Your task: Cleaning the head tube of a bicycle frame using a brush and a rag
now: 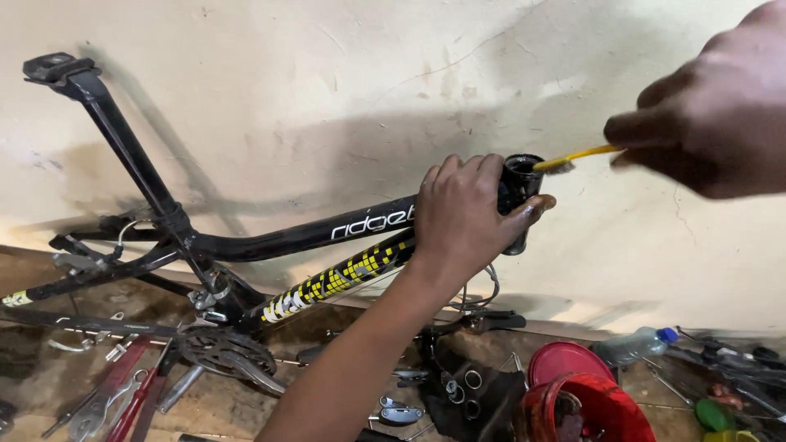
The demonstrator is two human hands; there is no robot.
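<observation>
Head view: nearest, the left hand [463, 217] is wrapped tight around the head tube [519, 192] of the black bike frame [270, 241]; beyond, the right hand [712, 123] pinches a yellow brush [573, 157], bristles at the tube's rim (best worked with short strokes, tube held steady).

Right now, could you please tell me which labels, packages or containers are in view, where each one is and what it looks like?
Lettering decal: white, on the black top tube, partly covered by the left hand.
Checker decal: yellow squares along the down tube.
Plastic bottle: clear, blue cap, lying lower right.
Red tub: round, open, its red lid behind.
No screens or signs.
</observation>
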